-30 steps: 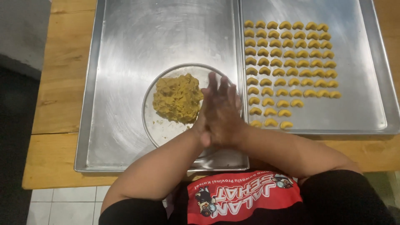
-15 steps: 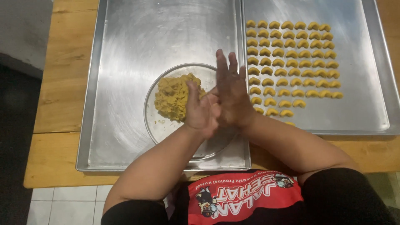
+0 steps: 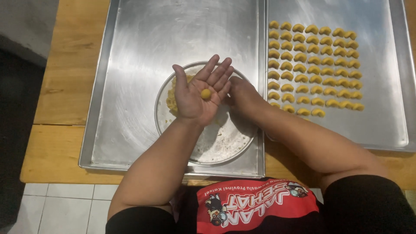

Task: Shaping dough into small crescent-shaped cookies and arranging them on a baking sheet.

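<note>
On the wooden surface [image 3: 60, 73], above a tiled floor [image 3: 56, 208], two steel trays are set side by side. Rows of curved yellow pieces [image 3: 312, 69] are laid on the right tray [image 3: 385, 121]. A round plate [image 3: 225, 143] with dough [image 3: 171, 102] is carried by the left tray [image 3: 130, 65]. A dough ball [image 3: 206, 94] is cradled in the spread left hand [image 3: 199, 93]; the right hand [image 3: 242, 93] is lowered beside it, grip unclear.

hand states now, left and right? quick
Left hand: open, palm up, small dough ball resting on it.
Right hand: beside the left, holding nothing visible; open or closed cannot be told.
</note>
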